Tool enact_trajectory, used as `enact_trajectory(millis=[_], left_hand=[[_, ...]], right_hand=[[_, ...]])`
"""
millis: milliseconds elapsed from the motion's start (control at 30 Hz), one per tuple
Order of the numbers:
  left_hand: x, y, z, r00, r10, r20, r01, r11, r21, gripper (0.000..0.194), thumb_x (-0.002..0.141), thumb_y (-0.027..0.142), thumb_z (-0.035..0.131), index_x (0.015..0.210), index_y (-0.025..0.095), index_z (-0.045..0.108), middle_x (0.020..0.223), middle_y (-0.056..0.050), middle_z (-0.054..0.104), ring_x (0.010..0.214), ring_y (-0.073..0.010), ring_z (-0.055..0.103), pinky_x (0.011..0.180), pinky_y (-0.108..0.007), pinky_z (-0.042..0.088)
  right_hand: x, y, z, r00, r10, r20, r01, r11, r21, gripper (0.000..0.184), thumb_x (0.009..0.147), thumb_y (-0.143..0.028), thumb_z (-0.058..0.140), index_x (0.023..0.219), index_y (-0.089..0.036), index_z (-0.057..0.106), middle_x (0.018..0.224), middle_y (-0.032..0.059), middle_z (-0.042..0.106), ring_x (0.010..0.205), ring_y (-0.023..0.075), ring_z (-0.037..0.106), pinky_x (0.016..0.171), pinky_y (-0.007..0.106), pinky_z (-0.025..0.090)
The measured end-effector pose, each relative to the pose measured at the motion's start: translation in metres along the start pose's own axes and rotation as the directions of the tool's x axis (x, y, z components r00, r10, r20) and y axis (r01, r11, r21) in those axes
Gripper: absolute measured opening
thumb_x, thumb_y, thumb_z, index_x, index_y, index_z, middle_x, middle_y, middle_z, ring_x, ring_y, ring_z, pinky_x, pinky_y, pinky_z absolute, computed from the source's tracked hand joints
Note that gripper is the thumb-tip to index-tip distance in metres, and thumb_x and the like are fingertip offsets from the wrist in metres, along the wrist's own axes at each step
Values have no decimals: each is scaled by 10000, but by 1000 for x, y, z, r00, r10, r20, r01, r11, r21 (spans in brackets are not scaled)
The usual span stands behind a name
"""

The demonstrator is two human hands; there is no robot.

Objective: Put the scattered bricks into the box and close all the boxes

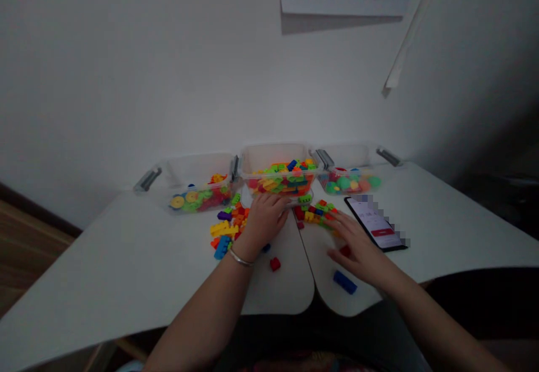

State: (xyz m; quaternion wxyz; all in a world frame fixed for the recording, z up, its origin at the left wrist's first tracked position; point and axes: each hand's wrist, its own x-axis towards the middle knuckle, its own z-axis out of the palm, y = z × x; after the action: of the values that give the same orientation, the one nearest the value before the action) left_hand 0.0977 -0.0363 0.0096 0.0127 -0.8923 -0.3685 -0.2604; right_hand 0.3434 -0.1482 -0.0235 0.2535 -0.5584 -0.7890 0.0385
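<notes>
My left hand (266, 216), with a silver bangle (241, 257) at the wrist, lies over the bricks just in front of the middle bin (273, 150). Its fingers are bent forward with the thumb apart, and no brick shows in it. Under and left of it is a pile of toy building bricks (225, 229) in yellow, orange, purple and blue. My right hand (353, 243) is spread palm down, fingertips touching a second group of bricks (314, 213). A red brick (275, 263) and a long blue brick (344, 281) lie nearer the front edge.
Clear bins with grey latches stand along the wall. The left bin (197, 206) holds wheels and other pieces, the middle one mixed bricks, the right bin (351, 189) round pieces. A phone (374, 223) lies beside my right hand. A seam (304, 248) divides the white tabletops.
</notes>
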Motion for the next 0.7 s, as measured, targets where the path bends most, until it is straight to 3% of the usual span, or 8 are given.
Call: enact_trajectory(millis=[133, 267, 367, 533, 700], left_hand=[[-6, 16, -21, 993, 18, 113, -12, 998, -55, 373, 892, 362, 594, 1236, 218, 609, 1250, -97, 629, 1177, -274, 537, 1037, -458, 405], [-32, 24, -26, 943, 43, 329, -37, 999, -25, 740, 737, 568, 720, 1382, 283, 495, 1498, -119, 428, 1397, -362, 338, 1136, -576, 266], [-55, 23, -16, 920, 40, 390, -58, 998, 36, 930, 641, 662, 743, 1435, 295, 429, 1558, -146, 334, 1431, -398, 278, 1153, -631, 173], [-74, 15, -5, 932, -19, 363, -38, 988, 149, 804, 741, 611, 691, 1432, 285, 439, 1555, -133, 350, 1438, -381, 283, 1166, -610, 176], [-72, 7, -1, 958, -114, 265, 39, 961, 274, 648, 832, 494, 649, 1402, 230, 490, 1528, -152, 396, 1425, -382, 316, 1157, -593, 224]], right_hand=[[-17, 6, 18, 996, 30, 85, -28, 999, -25, 706, 813, -432, 631, 1457, -235, 421, 1562, 168, 328, 1453, 348, 265, 1132, 555, 328], [-9, 17, 34, 997, 80, -16, -81, 994, -78, 658, 849, -420, 583, 1440, -174, 428, 1534, 224, 349, 1449, 362, 267, 1125, 565, 326], [3, 22, 44, 993, 83, -78, -90, 992, -86, 641, 858, -409, 562, 1435, -165, 425, 1542, 234, 321, 1447, 379, 261, 1120, 585, 321], [6, 16, 44, 978, 173, -120, -182, 981, -65, 601, 898, -444, 486, 1416, -142, 445, 1530, 251, 323, 1428, 406, 288, 1106, 604, 327], [-9, -10, 25, 998, 9, -65, -16, 994, -104, 673, 864, -452, 551, 1472, -218, 384, 1568, 180, 291, 1451, 367, 254, 1130, 579, 308]])
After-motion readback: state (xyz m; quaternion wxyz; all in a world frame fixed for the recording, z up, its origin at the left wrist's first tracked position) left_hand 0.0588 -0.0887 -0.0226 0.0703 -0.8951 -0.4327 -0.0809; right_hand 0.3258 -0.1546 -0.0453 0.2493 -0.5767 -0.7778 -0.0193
